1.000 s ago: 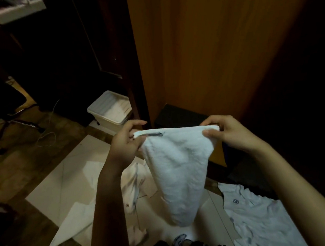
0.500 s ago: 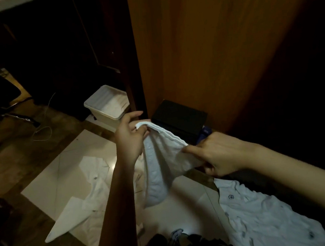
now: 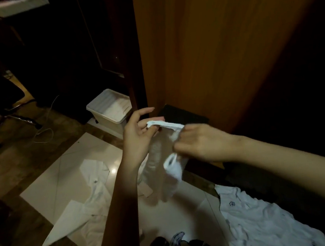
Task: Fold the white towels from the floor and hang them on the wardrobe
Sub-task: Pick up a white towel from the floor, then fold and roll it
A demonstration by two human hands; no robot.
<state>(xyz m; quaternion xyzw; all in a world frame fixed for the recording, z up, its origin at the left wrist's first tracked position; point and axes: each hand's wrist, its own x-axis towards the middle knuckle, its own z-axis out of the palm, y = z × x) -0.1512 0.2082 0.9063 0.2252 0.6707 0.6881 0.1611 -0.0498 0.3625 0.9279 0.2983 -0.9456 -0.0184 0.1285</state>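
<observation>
My left hand (image 3: 139, 137) pinches the top edge of the white towel (image 3: 162, 163), while my right hand (image 3: 195, 141) closes on the opposite edge just beside it, so both grips are clamped on cloth; I judge this brings the halves together for a fold. The towel hangs in the air before the wooden wardrobe (image 3: 219, 46). Below, white shirts (image 3: 264, 220) lie on the glossy floor (image 3: 80, 151), near a white plastic bin (image 3: 110, 110).

towel (image 3: 167, 154): white, bunched, blurred, hanging in the air just before the wardrobe (image 3: 219, 46)
wardrobe: upright orange-brown wood panel, right side in shadow
</observation>
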